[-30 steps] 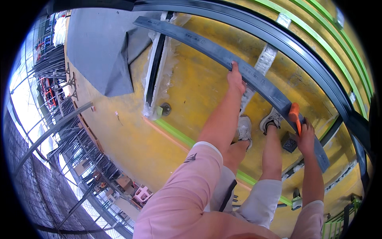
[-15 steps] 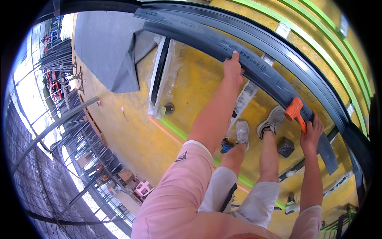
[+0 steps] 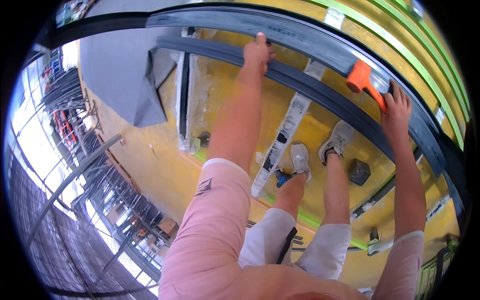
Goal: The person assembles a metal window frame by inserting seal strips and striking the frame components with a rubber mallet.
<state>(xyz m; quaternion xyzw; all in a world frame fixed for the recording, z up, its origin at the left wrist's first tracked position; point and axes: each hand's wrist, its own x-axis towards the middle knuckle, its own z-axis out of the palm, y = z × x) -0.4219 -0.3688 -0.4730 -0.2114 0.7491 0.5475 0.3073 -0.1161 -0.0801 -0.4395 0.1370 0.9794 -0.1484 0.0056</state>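
Note:
A long grey strip [image 3: 220, 20] with faint markings lies along the curved dark metal frame [image 3: 425, 95] at the far side. Below it, parted by a gap, runs a dark grey profile [image 3: 315, 89], its left part blurred. My left hand [image 3: 256, 54] is closed over this profile, thumb raised toward the strip; the undersides of the fingers are hidden. In my right hand [image 3: 396, 111] is the handle of an orange mallet [image 3: 359, 76], its head pointing left over the strip's near edge. The right fingertips reach up against the strip.
Light green bars [image 3: 400, 42] run beyond the frame. A grey sheet [image 3: 117, 75] lies folded at the left. White-smeared beams [image 3: 287, 127] cross the yellow floor [image 3: 220, 95]. By my shoes [image 3: 300, 159] stand a dark block [image 3: 359, 171] and a small blue item [image 3: 283, 178]. Racks of stock [image 3: 65, 80] line the left.
Both hands have moved farther away, the left one also leftward. The gap between the grey strip and the dark profile has widened. The mallet has risen with my right hand.

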